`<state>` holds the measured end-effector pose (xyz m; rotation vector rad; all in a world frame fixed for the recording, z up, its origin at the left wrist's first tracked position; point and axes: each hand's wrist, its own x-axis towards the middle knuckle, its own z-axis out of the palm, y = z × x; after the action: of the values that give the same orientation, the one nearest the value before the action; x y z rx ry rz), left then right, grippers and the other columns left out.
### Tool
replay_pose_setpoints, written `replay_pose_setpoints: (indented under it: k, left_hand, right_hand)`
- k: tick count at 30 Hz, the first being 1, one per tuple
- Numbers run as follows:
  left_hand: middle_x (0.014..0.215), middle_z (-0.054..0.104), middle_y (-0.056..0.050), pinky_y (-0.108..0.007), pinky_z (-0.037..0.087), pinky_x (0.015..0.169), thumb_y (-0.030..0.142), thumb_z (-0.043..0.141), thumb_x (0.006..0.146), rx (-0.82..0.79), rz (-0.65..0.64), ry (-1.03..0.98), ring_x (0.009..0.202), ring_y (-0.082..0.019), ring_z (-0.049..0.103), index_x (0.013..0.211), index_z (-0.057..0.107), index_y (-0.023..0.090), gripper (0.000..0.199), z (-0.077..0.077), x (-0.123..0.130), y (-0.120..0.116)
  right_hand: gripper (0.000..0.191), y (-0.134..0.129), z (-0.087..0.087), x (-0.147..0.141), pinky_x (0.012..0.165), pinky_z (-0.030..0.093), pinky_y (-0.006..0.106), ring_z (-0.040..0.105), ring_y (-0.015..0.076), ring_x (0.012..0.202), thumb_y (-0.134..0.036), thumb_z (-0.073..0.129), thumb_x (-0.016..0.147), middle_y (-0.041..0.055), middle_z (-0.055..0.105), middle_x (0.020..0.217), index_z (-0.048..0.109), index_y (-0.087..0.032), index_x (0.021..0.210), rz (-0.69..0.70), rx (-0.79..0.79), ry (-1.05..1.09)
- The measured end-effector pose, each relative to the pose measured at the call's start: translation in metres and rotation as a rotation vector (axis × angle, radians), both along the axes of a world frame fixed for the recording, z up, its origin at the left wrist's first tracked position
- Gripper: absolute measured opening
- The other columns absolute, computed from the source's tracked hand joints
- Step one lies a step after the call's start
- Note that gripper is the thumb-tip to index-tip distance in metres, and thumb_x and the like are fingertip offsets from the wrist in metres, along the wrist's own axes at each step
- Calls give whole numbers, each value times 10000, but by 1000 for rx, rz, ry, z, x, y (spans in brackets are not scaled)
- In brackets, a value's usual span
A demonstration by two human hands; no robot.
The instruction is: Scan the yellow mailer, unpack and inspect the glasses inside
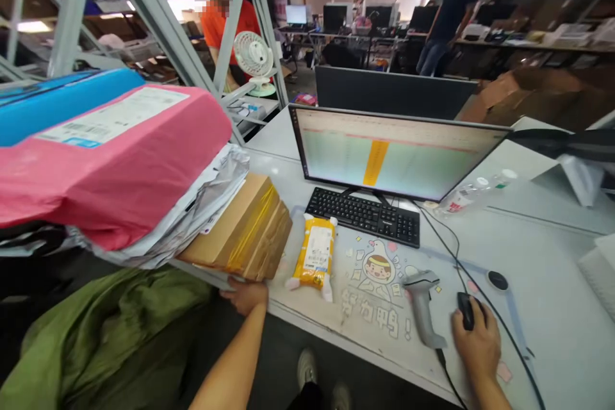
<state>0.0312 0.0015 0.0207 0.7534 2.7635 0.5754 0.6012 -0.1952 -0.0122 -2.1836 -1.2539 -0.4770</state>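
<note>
On the desk's right side, my right hand [478, 336] is wrapped over a black computer mouse [465, 311]. My left hand [247, 295] is at the desk's front edge, just under the near lower edge of a brown cardboard box [259, 230] with yellow tape. Its fingers point left and are partly hidden; I see no firm grip. Between my hands lies a yellow parcel [314, 255] with a white label. A grey barcode scanner [423, 307] rests left of the mouse, its cable running off the front edge.
A lit monitor [384, 154] stands behind a black keyboard [362, 216]. Pink [144, 154] and blue [72, 99] parcels are piled at left. Clear bottles [466, 195] stand at right. Green cloth [110, 327] hangs lower left. Two people and a fan [254, 54] are beyond.
</note>
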Motion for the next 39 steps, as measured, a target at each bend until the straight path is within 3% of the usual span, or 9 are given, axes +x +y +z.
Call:
replay_pose_setpoints:
  k: [4,16,28,39]
  left_hand:
    - [1600,415,-325,-587,621,912,402,592,986,-35,56,-28,1245,-464,704,1667,281,173,783,-12,-3,-2]
    - [1675,288,-357,-598,592,990,362,606,1012,-23,48,-59,1348,-458,641,1686,240,152,795,-18,-3,-3]
    - [1575,427,-332,-636,585,995,366,578,1003,-39,57,-55,1333,-489,653,1675,258,137,780,-18,-2,-2]
    - [1583,420,-344,-621,588,982,384,590,998,-30,50,-49,1328,-491,653,1676,273,134,789,-18,-3,-3]
  right_hand:
    - [608,0,3,1,1021,552,570,662,427,1252,-456,650,951,253,635,1489,700,-112,1450,2,8,0]
    - [648,-5,-7,13,1072,532,600,633,452,1298,-385,683,900,283,618,1486,679,-80,1472,-14,15,17]
    - [643,-3,-1,7,1100,519,603,609,432,1322,-390,682,896,258,605,1498,681,-109,1475,5,7,67]
    - [599,-3,0,8,1063,533,541,639,397,1279,-410,670,898,244,637,1472,721,-103,1410,13,0,14]
